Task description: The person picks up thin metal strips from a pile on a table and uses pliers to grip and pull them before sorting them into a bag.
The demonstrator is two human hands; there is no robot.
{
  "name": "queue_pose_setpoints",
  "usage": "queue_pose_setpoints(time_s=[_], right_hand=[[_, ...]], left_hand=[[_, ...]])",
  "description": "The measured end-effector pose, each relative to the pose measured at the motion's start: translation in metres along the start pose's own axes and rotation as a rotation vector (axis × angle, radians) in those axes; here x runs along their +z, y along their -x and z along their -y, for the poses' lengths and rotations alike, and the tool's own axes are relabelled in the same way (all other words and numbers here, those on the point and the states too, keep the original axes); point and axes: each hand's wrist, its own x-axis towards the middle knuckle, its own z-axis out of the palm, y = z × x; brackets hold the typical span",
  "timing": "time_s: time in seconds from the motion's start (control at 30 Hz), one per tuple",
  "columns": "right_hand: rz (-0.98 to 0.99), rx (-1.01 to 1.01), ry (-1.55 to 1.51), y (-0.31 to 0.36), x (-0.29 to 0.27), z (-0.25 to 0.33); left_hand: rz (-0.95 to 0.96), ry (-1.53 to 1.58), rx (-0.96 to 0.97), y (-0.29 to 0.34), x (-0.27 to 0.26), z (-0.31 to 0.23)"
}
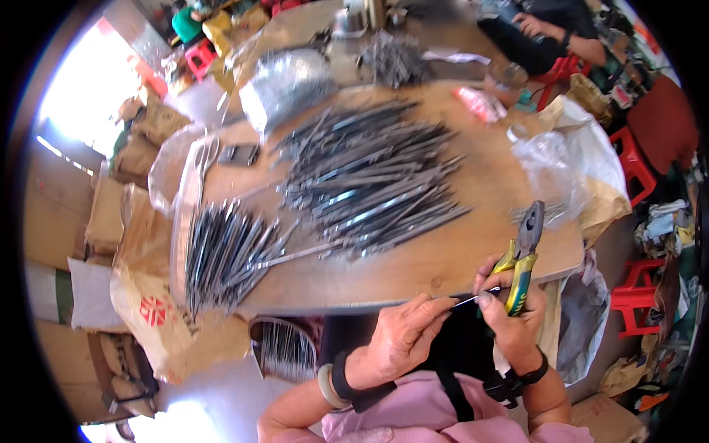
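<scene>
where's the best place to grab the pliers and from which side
Probably by the yellow-and-green handles of the pliers, coming from the person's side, where the right hand holds them: the long handles point back toward the person, while the grey metal head points away, out over the table.

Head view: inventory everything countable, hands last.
table: one, tan, centre
large rod pile: many, dark grey, mid-table
smaller rod pile: many, dark grey, table's left
clear bags: several, transparent, table's sides
phone-like device: one, black, table's left
packet: one, red-white, far right
stools: several, red, room's edges
stored rods: many, silvery, below table
co-workers: two, black and green clothing, background
pliers: one, yellow-green handles, right hand
thin rod: one, silvery, left hand
edge clutter: uncounted, mixed, blurred
left hand: one, black-banded, lower centre
right hand: one, black-banded, lower right
</scene>
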Motion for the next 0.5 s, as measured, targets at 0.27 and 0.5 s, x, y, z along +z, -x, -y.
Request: queue_pose_setpoints(time_s=[0.27, 0.5], right_hand=[[0.218, 0.304, 0.104, 0.01, -0.022, -0.032], [-0.077, 0.587, -0.87, 0.006, -0.047, -0.05]], left_hand=[[0.124, -0.188, -0.059, 0.037, -0.034, 0.017], [-0.207, -0.613, -0.111, 0.003, -0.089, 0.066]])
